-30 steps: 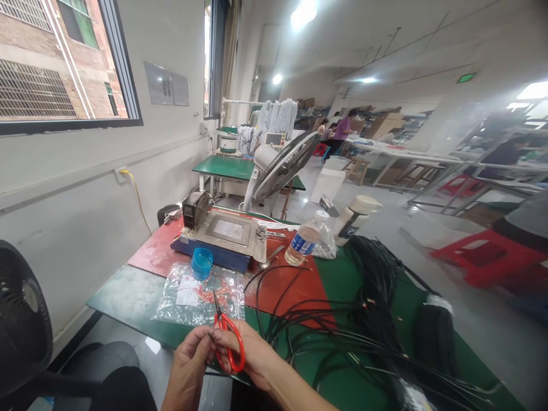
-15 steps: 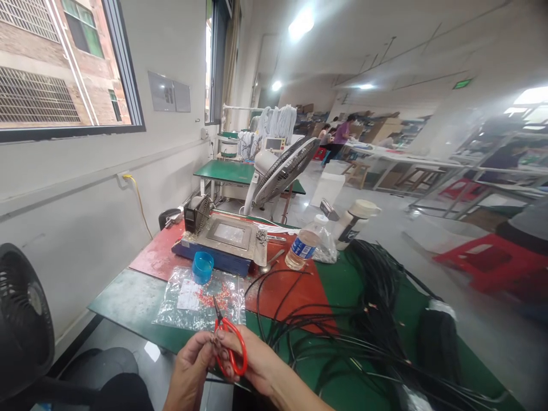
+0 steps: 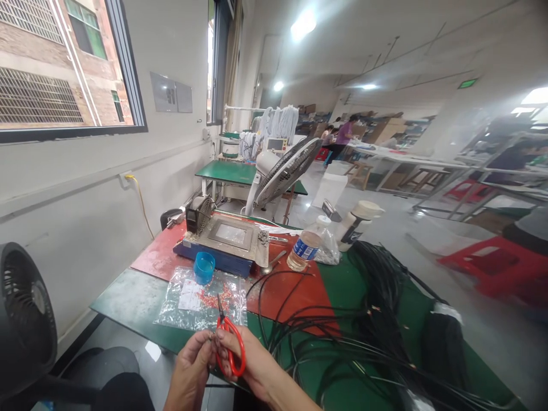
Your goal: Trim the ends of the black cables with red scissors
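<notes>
Small red-handled scissors (image 3: 230, 347), dark blades pointing up and away, held upright in the right hand (image 3: 252, 361) at the table's (image 3: 124, 297) near edge.

Factory assembly workshop: green workbenches (image 3: 240, 171), black cable bundles (image 3: 385, 319), bench machine (image 3: 226, 240), distant workers (image 3: 342, 134).

Bare left hand (image 3: 190, 368), right hand (image 3: 253, 361), dark trousers (image 3: 122, 393)

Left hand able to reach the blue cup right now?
Probably yes. The blue cup sits straight ahead of the left hand, only a flat plastic bag between them, though its fingers are busy at the scissors.
</notes>
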`<state>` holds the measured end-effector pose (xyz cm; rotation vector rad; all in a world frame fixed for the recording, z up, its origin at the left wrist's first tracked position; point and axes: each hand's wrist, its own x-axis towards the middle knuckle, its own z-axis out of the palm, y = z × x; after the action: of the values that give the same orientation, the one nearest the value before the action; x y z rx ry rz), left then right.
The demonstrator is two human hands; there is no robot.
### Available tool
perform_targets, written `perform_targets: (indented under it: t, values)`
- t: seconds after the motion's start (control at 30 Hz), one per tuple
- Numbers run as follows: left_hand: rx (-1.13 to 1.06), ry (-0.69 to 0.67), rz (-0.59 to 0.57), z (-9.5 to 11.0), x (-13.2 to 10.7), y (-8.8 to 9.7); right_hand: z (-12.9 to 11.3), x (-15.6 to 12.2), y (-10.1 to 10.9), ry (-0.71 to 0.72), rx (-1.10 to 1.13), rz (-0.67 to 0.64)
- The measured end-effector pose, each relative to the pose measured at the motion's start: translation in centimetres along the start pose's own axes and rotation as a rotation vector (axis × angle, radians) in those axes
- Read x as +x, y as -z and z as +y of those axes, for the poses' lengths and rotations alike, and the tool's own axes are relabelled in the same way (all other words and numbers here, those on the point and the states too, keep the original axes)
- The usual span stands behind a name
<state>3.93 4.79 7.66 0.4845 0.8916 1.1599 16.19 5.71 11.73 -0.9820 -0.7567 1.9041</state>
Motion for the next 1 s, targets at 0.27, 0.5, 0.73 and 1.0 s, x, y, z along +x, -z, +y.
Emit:
perform_targets:
  t: [0.27,0.5,0.73,1.0]
  values:
    - [0.087,-0.092,0.013,0.0,0.1,-0.2,0.0,0.1,-0.5,-0.003,-0.025,0.064]
    - [0.096,-0.115,0.061,-0.2,0.4,0.2,-0.2,0.0,-0.6,0.037,-0.146,0.079]
    - [-0.118,0.046,0.024,-0.5,0.1,-0.7,0.3,0.3,-0.1,0.134,-0.256,0.082]
    - [-0.159,0.067,-0.032,-0.1,-0.2,-1.1,0.5,0.1,0.0,0.105,-0.131,0.110]
